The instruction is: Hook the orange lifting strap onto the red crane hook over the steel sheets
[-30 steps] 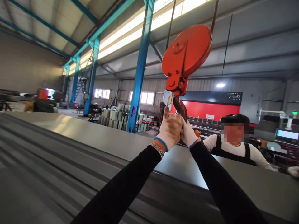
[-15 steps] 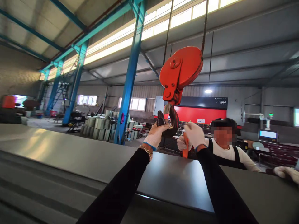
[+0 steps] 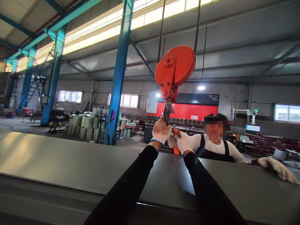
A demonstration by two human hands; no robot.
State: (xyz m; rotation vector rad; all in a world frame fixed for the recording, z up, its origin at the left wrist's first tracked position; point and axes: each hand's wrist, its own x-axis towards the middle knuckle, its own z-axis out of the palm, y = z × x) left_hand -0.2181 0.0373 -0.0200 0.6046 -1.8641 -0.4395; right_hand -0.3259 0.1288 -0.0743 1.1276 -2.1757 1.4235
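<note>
Hook block: a round, orange-red painted steel crane pulley block (image 3: 174,70) hung from dark wire ropes, tilted slightly.
Hook: a dark steel crane hook (image 3: 167,116) hung under the block, its lower part hidden by a glove.
Strap: an orange webbing lifting strap (image 3: 176,140) ran upright just right of the hook, mostly covered.

The hook (image 3: 167,117) (mostly) hides behind the left hand (image 3: 160,131); cables (image 3: 197,23) leave the frame.
</note>
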